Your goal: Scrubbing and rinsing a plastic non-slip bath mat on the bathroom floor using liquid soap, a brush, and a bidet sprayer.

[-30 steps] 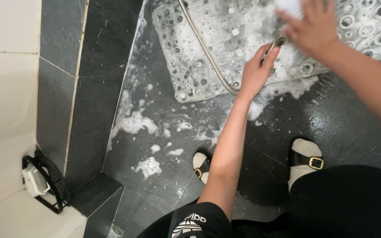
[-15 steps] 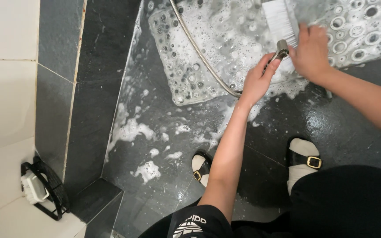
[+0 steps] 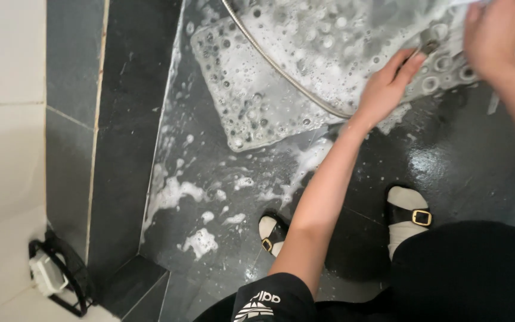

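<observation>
A clear, soapy bath mat [image 3: 281, 89] with round suction cups lies on the wet dark tile floor [image 3: 448, 161]. A metal shower hose [image 3: 281, 71] curves across it. My left hand [image 3: 388, 83] is closed around the hose's end, just below the metal nozzle [image 3: 427, 45], and rests on the mat. My right hand [image 3: 496, 33] is at the mat's right part, fingers curled over a white scrub brush [image 3: 469, 3] that is mostly hidden and cut off by the top edge.
Foam patches [image 3: 174, 194] spread on the floor below the mat. My feet in black buckled sandals and white socks [image 3: 409, 214] stand close behind. A dark tiled kerb [image 3: 120, 119] runs along the left, beside a white box with black cable [image 3: 49, 274].
My right hand with the brush has slid right and up along the mat. My left hand keeps its hold on the hose end. The view has shifted, so the mat sits lower.
</observation>
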